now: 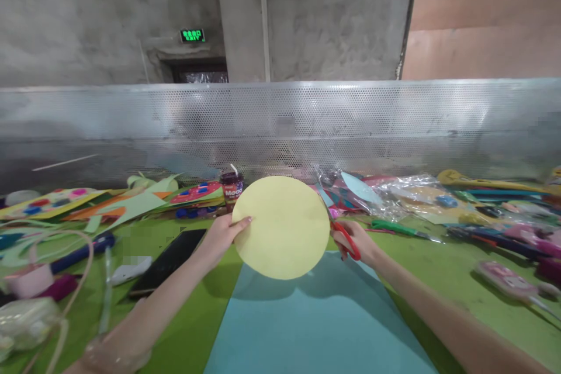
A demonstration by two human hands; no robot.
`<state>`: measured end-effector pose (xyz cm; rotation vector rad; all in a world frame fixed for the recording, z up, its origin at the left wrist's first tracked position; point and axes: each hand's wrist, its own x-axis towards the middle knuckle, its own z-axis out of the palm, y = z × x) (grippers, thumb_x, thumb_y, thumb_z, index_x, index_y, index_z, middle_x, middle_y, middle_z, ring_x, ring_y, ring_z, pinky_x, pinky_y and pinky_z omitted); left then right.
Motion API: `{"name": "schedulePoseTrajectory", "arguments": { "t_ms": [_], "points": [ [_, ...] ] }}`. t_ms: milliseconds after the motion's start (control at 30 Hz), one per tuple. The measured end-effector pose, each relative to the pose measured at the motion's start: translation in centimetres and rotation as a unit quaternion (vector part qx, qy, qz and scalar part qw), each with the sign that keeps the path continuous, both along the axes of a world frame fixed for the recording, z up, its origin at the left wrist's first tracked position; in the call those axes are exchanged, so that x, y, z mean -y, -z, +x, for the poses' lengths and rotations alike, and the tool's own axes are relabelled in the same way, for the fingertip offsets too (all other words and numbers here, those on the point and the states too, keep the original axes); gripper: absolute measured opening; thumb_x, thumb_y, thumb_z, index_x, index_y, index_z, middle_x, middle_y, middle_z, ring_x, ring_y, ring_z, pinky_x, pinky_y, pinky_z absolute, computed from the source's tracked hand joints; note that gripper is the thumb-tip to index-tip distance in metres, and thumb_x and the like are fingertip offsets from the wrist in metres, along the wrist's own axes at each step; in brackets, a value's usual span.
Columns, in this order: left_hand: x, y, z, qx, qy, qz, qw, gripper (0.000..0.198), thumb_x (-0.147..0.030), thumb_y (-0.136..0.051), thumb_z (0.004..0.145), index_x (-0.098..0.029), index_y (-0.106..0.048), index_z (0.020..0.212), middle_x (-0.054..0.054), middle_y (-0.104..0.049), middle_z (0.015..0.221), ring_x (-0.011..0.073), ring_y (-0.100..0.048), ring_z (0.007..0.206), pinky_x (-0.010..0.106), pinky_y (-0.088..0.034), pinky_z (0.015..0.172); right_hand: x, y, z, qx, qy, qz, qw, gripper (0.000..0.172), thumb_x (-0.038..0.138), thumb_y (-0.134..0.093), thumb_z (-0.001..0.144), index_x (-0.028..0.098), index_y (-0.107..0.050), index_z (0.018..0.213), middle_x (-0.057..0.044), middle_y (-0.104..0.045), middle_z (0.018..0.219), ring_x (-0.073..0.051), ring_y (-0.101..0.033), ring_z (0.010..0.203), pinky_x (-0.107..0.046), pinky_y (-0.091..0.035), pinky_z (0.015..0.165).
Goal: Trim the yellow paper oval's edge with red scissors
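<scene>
Yellow paper disc point(283, 227) pinched by left hand point(221, 238), right hand point(356, 243) gripping one red-handled scissors point(339, 228), blades seemingly at its edge.

1. The place was a craft workshop in a bare industrial room, with rough concrete walls point(333, 17) and a green exit sign point(192, 35) far left.
2. A perforated metal screen point(280, 123) stood behind the green table point(438, 269), where cut coloured paper shapes point(131, 201) and pens point(491, 236) lay.

The yellow paper disc point(280, 227) hides most of the left hand point(221, 236) and the scissors point(344, 236) blades beside the right hand point(362, 243). Label on jar point(231, 188) behind left hand unreadable. Both forearms cut off at bottom edge.
</scene>
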<state>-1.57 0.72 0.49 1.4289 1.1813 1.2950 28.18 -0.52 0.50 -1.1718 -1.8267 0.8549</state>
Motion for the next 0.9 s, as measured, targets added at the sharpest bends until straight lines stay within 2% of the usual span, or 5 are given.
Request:
{"name": "schedulePoseTrajectory", "arguments": {
  "t_ms": [333, 600, 900],
  "points": [
    [0.3, -0.3, 0.2, -0.006, 0.016, 0.001, 1.000, 0.041, -0.041, -0.062, 0.063, -0.012, -0.063, 0.093, 0.010, -0.068, 0.092, 0.0262, -0.063, 0.080, 0.034, -0.049, 0.070, 0.1, -0.7, 0.2, 0.038, 0.029, 0.014, 0.999, 0.017, 0.027, -0.042, 0.069, 0.017, -0.040, 0.055, 0.007, -0.041, 0.035, -0.008, -0.045, 0.031, -0.019, -0.038, 0.034],
    [0.3, -0.4, 0.1, -0.023, 0.006, 0.015, 1.000, 0.039, -0.042, -0.061, 0.064, -0.012, -0.063, 0.090, 0.010, -0.068, 0.091, 0.0262, -0.061, 0.086, 0.034, -0.047, 0.076, -0.7, -0.2, 0.8, 0.047, 0.037, 0.000, 0.998, 0.021, 0.029, -0.044, 0.070, 0.018, -0.038, 0.054, 0.007, -0.041, 0.035, -0.008, -0.042, 0.029, -0.018, -0.034, 0.030],
    [0.2, 0.0, 0.1, -0.030, 0.003, -0.011, 0.999, 0.039, -0.042, -0.061, 0.064, -0.012, -0.063, 0.089, 0.010, -0.067, 0.093, 0.0257, -0.062, 0.084, 0.033, -0.047, 0.074, 0.1, -0.9, 0.2, 0.027, 0.009, -0.016, 0.999, 0.018, 0.026, -0.043, 0.070, 0.017, -0.039, 0.056, 0.007, -0.041, 0.038, -0.007, -0.044, 0.034, -0.019, -0.039, 0.036]
  ]
}}
